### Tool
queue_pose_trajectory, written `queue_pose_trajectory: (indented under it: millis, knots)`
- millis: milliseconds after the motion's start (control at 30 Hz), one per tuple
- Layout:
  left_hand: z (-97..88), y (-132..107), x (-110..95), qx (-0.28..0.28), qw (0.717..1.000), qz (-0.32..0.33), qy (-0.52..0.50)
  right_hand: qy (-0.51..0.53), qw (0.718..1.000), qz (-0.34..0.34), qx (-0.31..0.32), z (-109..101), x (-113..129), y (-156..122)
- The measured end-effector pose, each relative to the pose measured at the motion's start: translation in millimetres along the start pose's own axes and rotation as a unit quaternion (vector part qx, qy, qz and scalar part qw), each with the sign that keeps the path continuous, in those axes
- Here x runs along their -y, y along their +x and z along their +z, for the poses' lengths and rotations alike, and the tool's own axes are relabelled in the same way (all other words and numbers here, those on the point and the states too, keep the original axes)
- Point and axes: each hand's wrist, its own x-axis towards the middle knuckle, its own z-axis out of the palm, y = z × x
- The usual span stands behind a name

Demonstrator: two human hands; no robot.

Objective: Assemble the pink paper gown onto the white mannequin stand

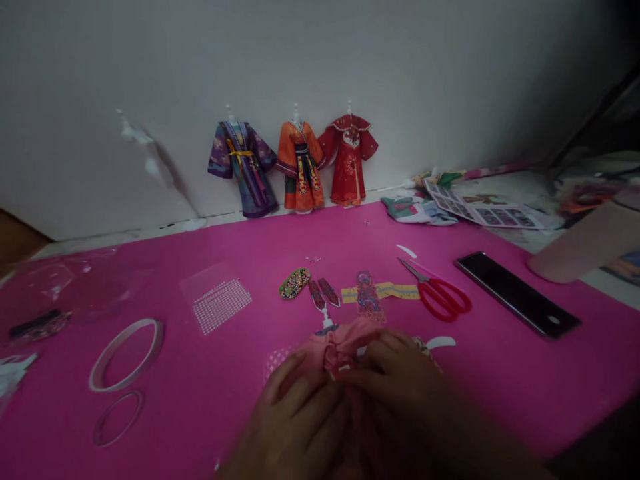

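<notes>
Both my hands meet low in the middle over a pink mat (pixel 210 393). My left hand (pixel 295 427) and my right hand (pixel 405 393) pinch a small pink gathered paper garment (pixel 340 343) on a tiny white stand, fingers closed on its folds. Just beyond it lie cut paper pieces: an oval patterned piece (pixel 294 283), two narrow dark strips (pixel 323 293), and a yellow band with a patterned panel (pixel 373 293). Red-handled scissors (pixel 440 293) lie to the right of these.
Three finished paper robes stand against the wall: purple (pixel 243 167), orange (pixel 301 167), red (pixel 349 160). A black phone (pixel 517 293) lies right. Tape rings (pixel 125 353), a sticker-dot sheet (pixel 217 303), a printed sheet (pixel 480 208) and scraps surround the mat.
</notes>
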Motion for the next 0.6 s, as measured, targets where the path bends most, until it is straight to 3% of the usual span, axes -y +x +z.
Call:
queue_pose_trajectory:
  millis: [100, 200, 367, 500, 600]
  knots:
    - [0.1, 1, 0, 0.0, 1.0, 0.001, -0.002, 0.006, 1.0, -0.002, -0.002, 0, -1, 1]
    - [2.2, -1, 1, -0.041, 0.999, -0.01, -0.002, 0.013, 1.0, -0.011, -0.01, 1, -2, 1]
    - [-0.3, -1, 2, 0.022, 0.999, 0.022, 0.03, 0.011, 1.0, -0.02, -0.004, -3, -1, 4]
    - [6.4, -2, 5, -0.047, 0.999, 0.022, 0.015, 0.017, 0.999, -0.024, -0.012, -5, 0, 7]
    - [10.4, -3, 7, -0.047, 0.998, 0.041, 0.01, 0.022, 1.0, -0.016, 0.006, -1, -3, 8]
